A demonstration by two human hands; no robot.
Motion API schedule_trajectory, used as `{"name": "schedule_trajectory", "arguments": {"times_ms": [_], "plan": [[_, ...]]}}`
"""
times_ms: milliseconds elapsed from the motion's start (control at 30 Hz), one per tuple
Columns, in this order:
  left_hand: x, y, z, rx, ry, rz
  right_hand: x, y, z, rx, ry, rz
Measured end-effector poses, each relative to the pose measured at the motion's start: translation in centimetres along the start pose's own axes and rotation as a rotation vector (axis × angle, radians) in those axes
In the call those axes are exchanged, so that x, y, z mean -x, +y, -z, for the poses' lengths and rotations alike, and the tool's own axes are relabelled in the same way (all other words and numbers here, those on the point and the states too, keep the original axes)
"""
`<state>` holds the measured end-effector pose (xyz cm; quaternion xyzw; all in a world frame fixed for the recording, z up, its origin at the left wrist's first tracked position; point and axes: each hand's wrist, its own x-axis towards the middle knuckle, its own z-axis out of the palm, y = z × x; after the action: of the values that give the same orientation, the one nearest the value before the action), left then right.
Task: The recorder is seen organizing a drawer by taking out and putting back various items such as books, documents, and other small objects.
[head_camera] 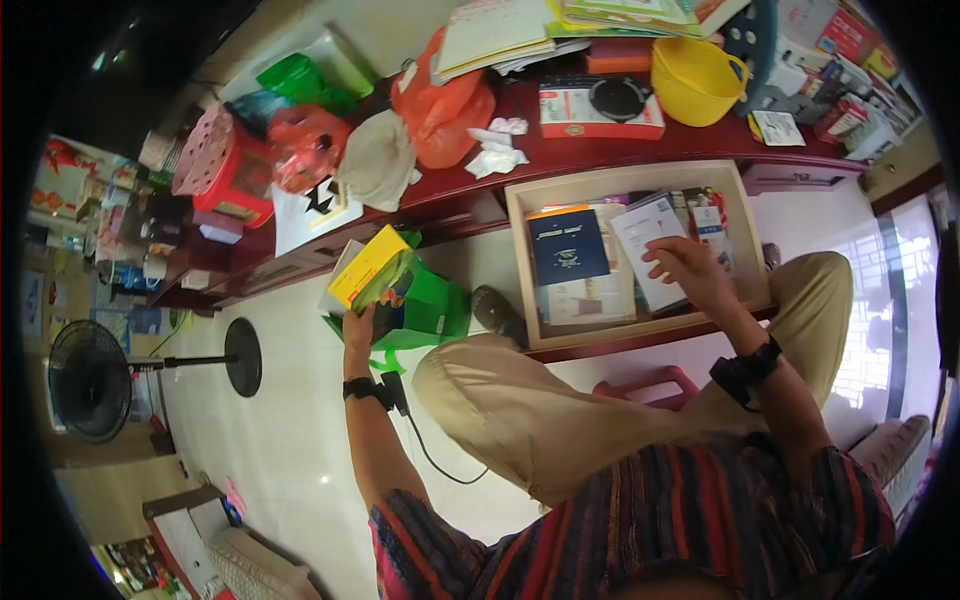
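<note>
My left hand (358, 327) grips the edge of a yellow booklet or folder (373, 268) at the mouth of a green bag (431, 307), which stands on the floor left of the drawer. More papers show beside the yellow one. My right hand (686, 270) hovers over or rests on a white printed sheet (651, 244) in the open wooden drawer (637, 336); its fingers are bent, and whether they touch the sheet cannot be told. A dark blue booklet (570, 246) lies at the drawer's left, on other papers. Small packets and papers fill the drawer's right side.
Beyond the drawer, the dark red cabinet top (585, 152) carries a red plastic bag (442, 105), crumpled tissues (497, 154), a flat box (551, 112), a yellow basket (694, 82) and paper stacks (491, 37). A red stool (679, 386) is partly under my legs. A fan (90, 381) stands left.
</note>
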<state>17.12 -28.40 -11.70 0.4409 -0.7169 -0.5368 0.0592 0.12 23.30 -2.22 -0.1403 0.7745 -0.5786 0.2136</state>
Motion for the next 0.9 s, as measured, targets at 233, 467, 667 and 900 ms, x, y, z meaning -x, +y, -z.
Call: {"name": "schedule_trajectory", "arguments": {"times_ms": [233,467,667,900], "plan": [[0.0,3.4,-0.5,-0.95,0.31,-0.025,0.1,1.5,0.9,-0.023,-0.044,-0.059],[10.5,16.1,-5.5,-0.582,0.132,-0.706,-4.5,9.3,-2.0,0.635,-0.214,0.137],[18.8,21.3,-14.0,0.231,-0.284,-0.438,-9.5,10.3,-7.9,1.168,-0.438,0.234],[14.3,15.9,-16.5,0.543,-0.267,-0.081,-11.4,13.5,-8.2,1.41,-0.435,0.589]]}}
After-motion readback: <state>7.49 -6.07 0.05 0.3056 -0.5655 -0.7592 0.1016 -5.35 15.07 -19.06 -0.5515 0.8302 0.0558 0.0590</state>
